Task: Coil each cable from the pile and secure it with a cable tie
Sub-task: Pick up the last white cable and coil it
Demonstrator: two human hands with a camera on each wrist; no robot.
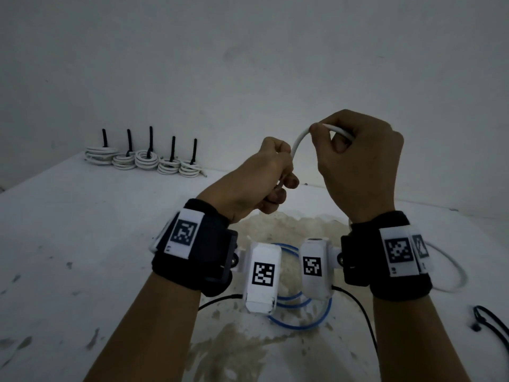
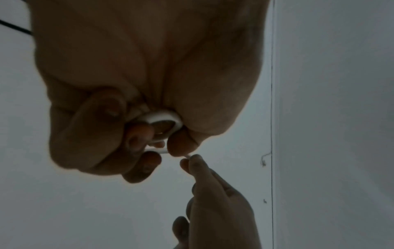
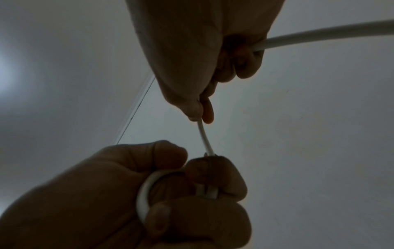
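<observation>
both hands grip white cable [image 1: 298,137]: left hand [image 1: 259,177] fingers clutch loops, right hand [image 1: 358,161] pinches it.

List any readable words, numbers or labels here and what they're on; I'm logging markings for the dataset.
No readable text anywhere.
Wrist-band tags: black-and-white square code patterns only, no letters.
Small marks at a tag corner: too small to read.
White cable, tied coils, blue cable: no print visible.

5 tied coils [image 1: 143,159] sit in a row at the upper left, on the table [image 1: 82,230] against the wall [image 1: 248,51]. Both hands meet at centre frame, above a loose cable [image 1: 300,312] on the table; a cable tie [image 1: 490,321] lies at lower right.
</observation>
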